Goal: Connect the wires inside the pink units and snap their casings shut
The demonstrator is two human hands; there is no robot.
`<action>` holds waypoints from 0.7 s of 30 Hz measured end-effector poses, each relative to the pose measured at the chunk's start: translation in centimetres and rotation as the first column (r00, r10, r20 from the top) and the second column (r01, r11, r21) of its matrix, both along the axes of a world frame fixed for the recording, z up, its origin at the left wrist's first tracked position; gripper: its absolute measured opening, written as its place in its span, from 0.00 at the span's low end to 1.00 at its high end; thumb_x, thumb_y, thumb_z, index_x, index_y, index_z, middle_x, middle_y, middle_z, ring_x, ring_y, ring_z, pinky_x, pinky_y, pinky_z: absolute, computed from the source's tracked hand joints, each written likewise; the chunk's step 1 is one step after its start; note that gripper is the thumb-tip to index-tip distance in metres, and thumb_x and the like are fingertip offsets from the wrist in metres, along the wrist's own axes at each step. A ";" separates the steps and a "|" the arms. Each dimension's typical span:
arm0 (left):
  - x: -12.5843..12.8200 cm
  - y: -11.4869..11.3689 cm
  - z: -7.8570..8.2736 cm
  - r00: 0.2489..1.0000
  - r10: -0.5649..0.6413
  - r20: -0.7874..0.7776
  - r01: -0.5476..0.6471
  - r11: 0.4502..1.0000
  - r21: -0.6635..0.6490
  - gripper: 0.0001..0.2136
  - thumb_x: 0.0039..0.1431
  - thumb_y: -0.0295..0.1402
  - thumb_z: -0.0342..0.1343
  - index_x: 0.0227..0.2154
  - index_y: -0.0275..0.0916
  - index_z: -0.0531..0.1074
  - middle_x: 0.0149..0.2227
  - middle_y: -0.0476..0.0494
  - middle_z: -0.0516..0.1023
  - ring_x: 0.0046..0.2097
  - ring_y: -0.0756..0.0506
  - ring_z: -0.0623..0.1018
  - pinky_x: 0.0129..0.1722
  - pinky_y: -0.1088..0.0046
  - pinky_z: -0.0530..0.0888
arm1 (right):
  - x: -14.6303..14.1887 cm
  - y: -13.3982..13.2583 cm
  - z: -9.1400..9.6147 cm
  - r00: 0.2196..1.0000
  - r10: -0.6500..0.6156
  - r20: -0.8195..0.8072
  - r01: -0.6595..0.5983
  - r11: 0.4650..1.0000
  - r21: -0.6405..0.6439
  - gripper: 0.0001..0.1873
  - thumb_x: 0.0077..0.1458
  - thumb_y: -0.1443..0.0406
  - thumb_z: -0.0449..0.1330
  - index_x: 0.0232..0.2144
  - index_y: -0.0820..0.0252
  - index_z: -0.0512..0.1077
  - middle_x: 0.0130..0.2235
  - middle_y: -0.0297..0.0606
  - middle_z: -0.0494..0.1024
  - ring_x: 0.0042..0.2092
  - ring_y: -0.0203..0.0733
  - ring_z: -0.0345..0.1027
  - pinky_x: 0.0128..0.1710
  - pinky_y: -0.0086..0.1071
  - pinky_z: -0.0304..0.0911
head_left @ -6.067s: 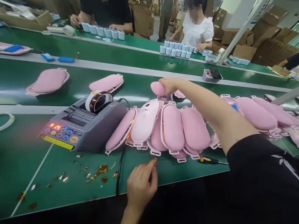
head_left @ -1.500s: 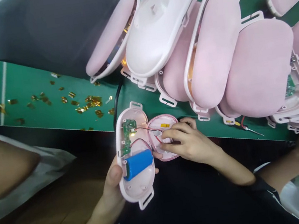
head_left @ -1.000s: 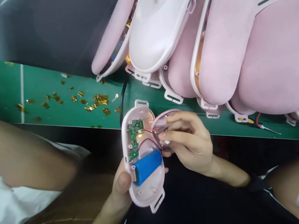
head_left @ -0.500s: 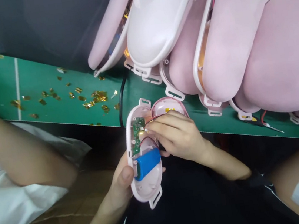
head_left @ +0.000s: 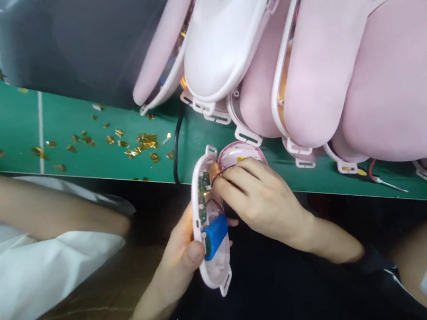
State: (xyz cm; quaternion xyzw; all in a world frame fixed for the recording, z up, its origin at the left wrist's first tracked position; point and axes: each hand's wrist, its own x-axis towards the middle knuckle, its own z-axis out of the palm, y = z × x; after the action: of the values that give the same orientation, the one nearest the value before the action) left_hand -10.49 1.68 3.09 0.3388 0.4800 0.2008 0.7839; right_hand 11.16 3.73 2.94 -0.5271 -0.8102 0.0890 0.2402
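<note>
My left hand (head_left: 185, 252) grips a pink plastic shell (head_left: 218, 274) by its left side, thumb on the rim. Inside the shell sit a green circuit board (head_left: 203, 193) and a blue battery pack (head_left: 216, 235). My right hand (head_left: 261, 198) is pinched at the circuit board's edge, by thin red and dark wires (head_left: 219, 173); the fingers hide most of what they hold, which looks like the wire end. Just behind that hand, a second pink shell half (head_left: 236, 151) with a patch of yellow tape lies at the table's edge.
Pink and white padded shells (head_left: 306, 71) crowd the back right of the green table (head_left: 2, 116). Gold tape scraps (head_left: 146, 140) lie left of a black cable (head_left: 176, 149). Metal-tipped tool (head_left: 389, 184) at the right edge. Other people's arms (head_left: 62, 198) are on both sides.
The held shell has turned more edge-on, its open side facing right. My right hand stays pinched at the circuit board. The view has shifted slightly.
</note>
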 end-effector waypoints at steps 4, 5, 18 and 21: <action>0.2 -0.4 -0.9 1.000 0.001 0.001 -0.001 0.996 0.084 0.41 0.57 0.66 0.67 0.62 0.39 0.72 0.46 0.37 0.82 0.41 0.38 0.82 0.38 0.63 0.85 | 0.5 0.5 1.0 0.999 0.024 0.042 -0.023 1.000 -0.021 0.10 0.72 0.71 0.58 0.45 0.67 0.80 0.39 0.40 0.81 0.42 0.47 0.70 0.40 0.41 0.71; 0.4 -0.5 -0.9 1.000 0.020 -0.016 -0.018 0.996 0.088 0.43 0.55 0.67 0.68 0.63 0.39 0.72 0.47 0.35 0.82 0.43 0.36 0.83 0.41 0.61 0.85 | 0.6 0.5 1.1 0.999 0.036 0.033 -0.035 0.999 -0.018 0.08 0.71 0.71 0.60 0.45 0.67 0.79 0.40 0.40 0.81 0.43 0.48 0.70 0.40 0.41 0.72; -5.2 14.0 6.6 0.927 0.310 0.210 -0.362 0.598 0.715 0.29 0.67 0.53 0.63 0.68 0.55 0.69 0.52 0.43 0.84 0.60 0.23 0.82 0.49 0.38 0.86 | -0.7 3.0 -7.1 0.913 -0.080 -0.401 0.181 0.958 0.221 0.12 0.64 0.68 0.69 0.31 0.54 0.71 0.32 0.28 0.79 0.33 0.38 0.74 0.35 0.31 0.69; -8.5 16.7 8.2 0.896 0.346 0.278 -0.427 0.501 0.753 0.25 0.60 0.46 0.66 0.61 0.67 0.74 0.44 0.49 0.85 0.64 0.19 0.80 0.48 0.33 0.86 | -0.9 2.0 -8.3 0.937 -0.147 -0.318 0.264 0.893 0.366 0.08 0.63 0.63 0.68 0.33 0.53 0.73 0.31 0.30 0.79 0.31 0.41 0.74 0.30 0.34 0.70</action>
State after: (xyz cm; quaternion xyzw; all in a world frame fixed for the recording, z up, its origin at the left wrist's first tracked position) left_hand -18.99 18.37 11.29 0.5270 0.3658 0.5786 0.5037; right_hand 10.26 5.78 -5.37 -0.5316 -0.7075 -0.0316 0.4646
